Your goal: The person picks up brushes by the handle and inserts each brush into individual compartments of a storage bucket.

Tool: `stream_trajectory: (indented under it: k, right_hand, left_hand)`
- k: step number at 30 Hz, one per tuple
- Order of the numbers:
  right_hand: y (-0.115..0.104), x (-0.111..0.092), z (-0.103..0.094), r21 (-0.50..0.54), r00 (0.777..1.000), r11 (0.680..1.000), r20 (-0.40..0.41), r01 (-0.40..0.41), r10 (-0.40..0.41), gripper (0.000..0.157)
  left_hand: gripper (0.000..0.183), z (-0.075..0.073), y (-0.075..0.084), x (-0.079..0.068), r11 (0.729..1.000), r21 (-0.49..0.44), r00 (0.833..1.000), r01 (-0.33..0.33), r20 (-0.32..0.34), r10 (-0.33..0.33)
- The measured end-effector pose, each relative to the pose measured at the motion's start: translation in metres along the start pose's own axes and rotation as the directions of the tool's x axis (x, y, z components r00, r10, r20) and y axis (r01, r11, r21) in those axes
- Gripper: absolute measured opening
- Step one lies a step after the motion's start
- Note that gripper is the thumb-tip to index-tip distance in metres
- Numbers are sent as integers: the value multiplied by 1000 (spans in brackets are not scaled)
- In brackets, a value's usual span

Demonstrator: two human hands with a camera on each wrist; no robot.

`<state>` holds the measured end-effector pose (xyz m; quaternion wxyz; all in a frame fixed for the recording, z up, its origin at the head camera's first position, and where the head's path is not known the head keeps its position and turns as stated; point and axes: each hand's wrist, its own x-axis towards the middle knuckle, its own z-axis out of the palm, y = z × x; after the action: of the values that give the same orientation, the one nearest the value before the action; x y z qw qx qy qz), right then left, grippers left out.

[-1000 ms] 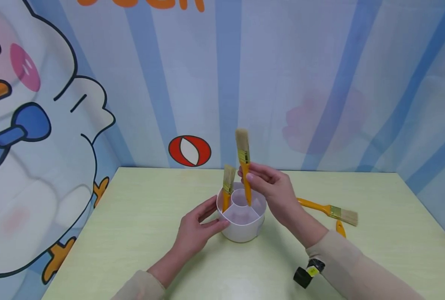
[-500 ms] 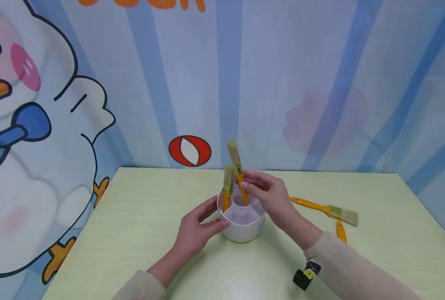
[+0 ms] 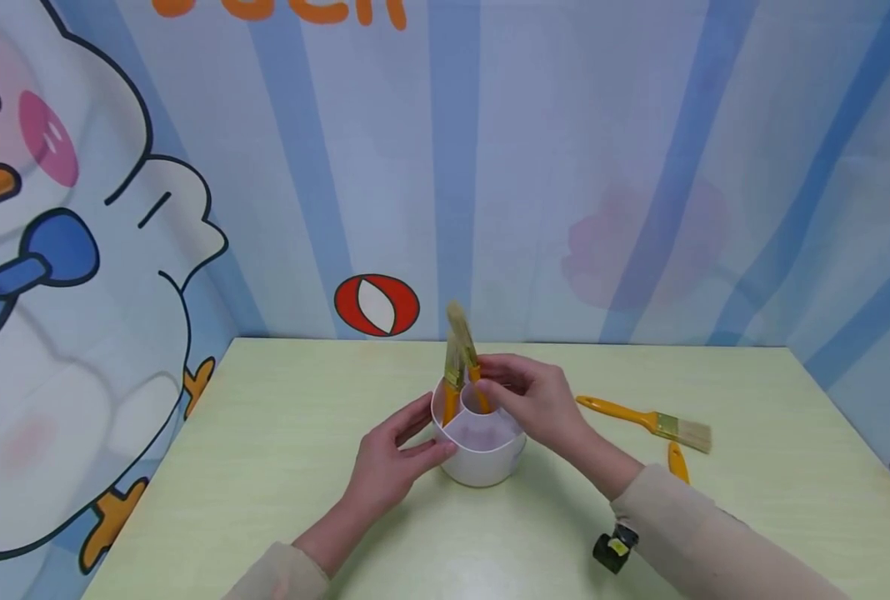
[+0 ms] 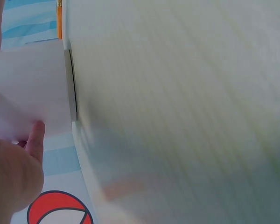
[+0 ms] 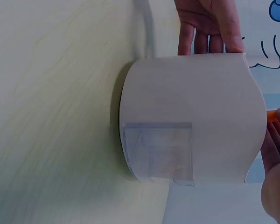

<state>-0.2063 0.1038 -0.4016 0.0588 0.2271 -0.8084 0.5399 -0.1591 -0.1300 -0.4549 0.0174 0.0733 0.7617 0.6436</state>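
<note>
A white round organizer (image 3: 482, 467) with inner compartments stands on the table. My left hand (image 3: 396, 458) holds its left side, thumb at the front and the other fingers farther back. My right hand (image 3: 535, 400) pinches the orange handle of a paintbrush (image 3: 458, 323), bristles up and leaning left. That handle's lower end is inside the organizer's round middle compartment. Another paintbrush (image 3: 451, 402) stands bristles up in the left compartment, close beside the held one. In the right wrist view, the organizer's wall (image 5: 191, 88) bears a clear plastic pocket (image 5: 158, 151).
To the right, a third orange-handled paintbrush (image 3: 685, 432) lies on the pale table (image 3: 325, 375). An orange handle (image 3: 677, 462) shows in front of it, partly hidden by the right sleeve (image 3: 700, 525). A printed cloth backdrop (image 3: 527, 167) rises behind the table.
My right hand has brought its paintbrush down and left, and the brush now tilts left with its handle lower in the middle compartment. The left hand has stayed on the organizer.
</note>
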Motion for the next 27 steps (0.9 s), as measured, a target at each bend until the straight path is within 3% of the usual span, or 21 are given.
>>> stream_trajectory:
  k: [16, 27]
  right_hand:
    - [-4, 3, -3, -213, 982, 962, 124, 169, -145, 47]
    - [-5, -13, -37, -312, 988, 939, 100, 147, -121, 52]
  left_hand:
    - [73, 1, -4, 1, 999, -7, 999, -33, -2, 33]
    - [74, 1, -3, 2, 1000, -6, 1000, -18, 1, 18]
